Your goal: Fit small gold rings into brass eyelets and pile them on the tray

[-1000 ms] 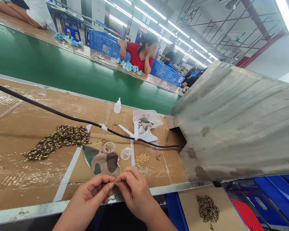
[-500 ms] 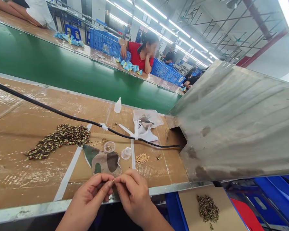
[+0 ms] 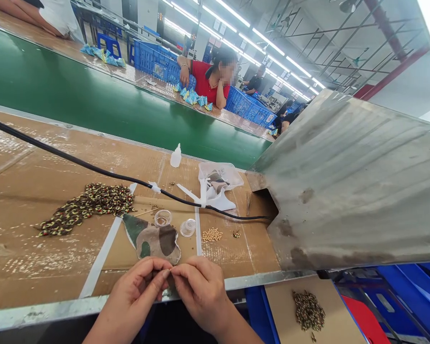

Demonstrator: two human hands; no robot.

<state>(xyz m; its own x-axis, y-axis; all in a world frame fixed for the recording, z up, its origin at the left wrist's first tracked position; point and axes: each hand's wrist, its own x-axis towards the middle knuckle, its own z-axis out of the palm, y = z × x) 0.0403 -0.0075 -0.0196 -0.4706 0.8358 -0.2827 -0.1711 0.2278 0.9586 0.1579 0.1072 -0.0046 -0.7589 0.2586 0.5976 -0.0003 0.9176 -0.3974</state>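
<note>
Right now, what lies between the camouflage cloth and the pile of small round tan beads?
The head view shows a round clear plastic container and a white tape strip between cloth and beads.

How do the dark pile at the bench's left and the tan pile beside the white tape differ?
The dark pile is mottled with yellow and red, while the tan pile is plain. The dark pile sprawls wide; the tan pile is far smaller. Both are many little pieces lying on brown cardboard.
</note>
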